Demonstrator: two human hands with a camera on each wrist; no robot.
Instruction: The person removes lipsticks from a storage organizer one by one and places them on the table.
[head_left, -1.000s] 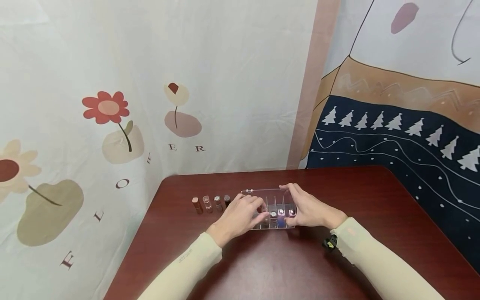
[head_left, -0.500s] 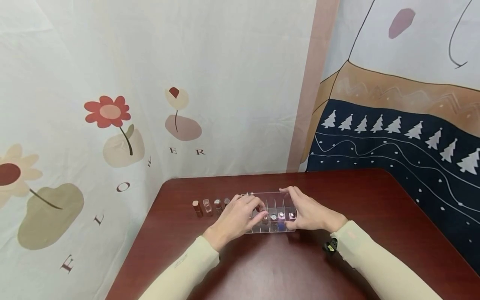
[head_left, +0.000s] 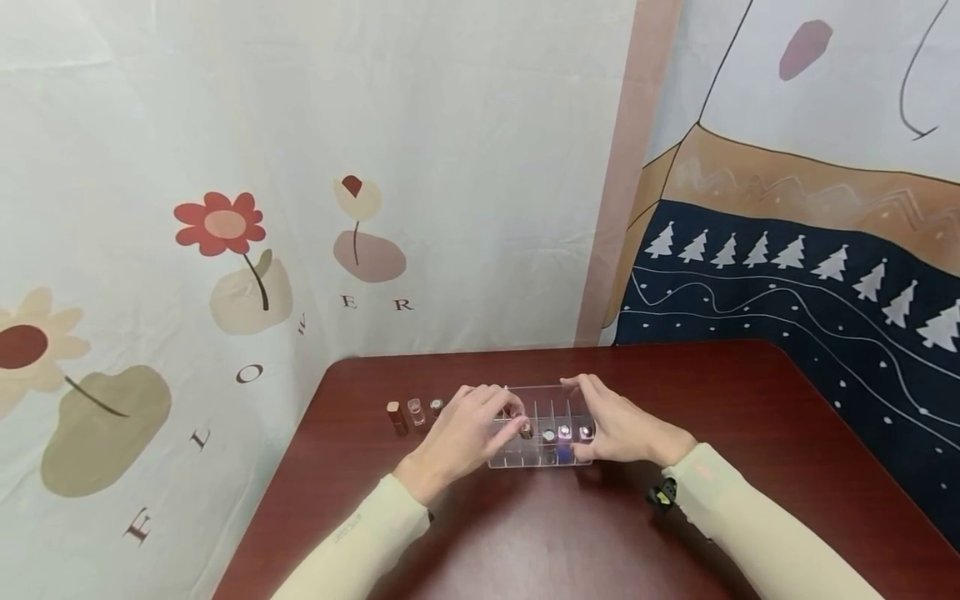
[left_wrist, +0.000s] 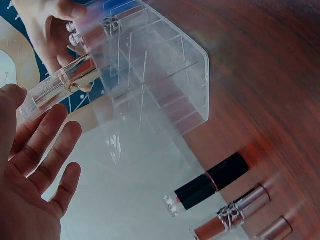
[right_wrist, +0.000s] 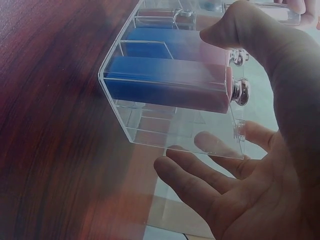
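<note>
My left hand (head_left: 468, 425) pinches a lipstick (left_wrist: 62, 85) with a clear cap and gold trim between thumb and fingers. The lipstick is over the clear lipstick organizer (left_wrist: 195, 75), with its gold end near the compartment openings. The organizer stands on the table, divided into small compartments. My right hand (head_left: 618, 421) grips its right end, with the thumb at the front and the fingers at the back. Two blue-and-pink lipsticks (right_wrist: 170, 82) with silver knobs stand in compartments beside that hand. Next to them stands a silver-topped lipstick (head_left: 549, 437).
Left of the organizer stands a row of lipsticks: a brown one with a gold top (head_left: 397, 418), a clear one (head_left: 417, 412) and a silver-topped one (head_left: 437, 407). A black lipstick (left_wrist: 210, 182) is nearest the organizer. Printed cloth (head_left: 480, 167) hangs behind the dark red table (head_left: 525, 533).
My left hand has shifted slightly left and up with the lipstick, whose lower end has come up from the compartment. My right hand stays on the organizer.
</note>
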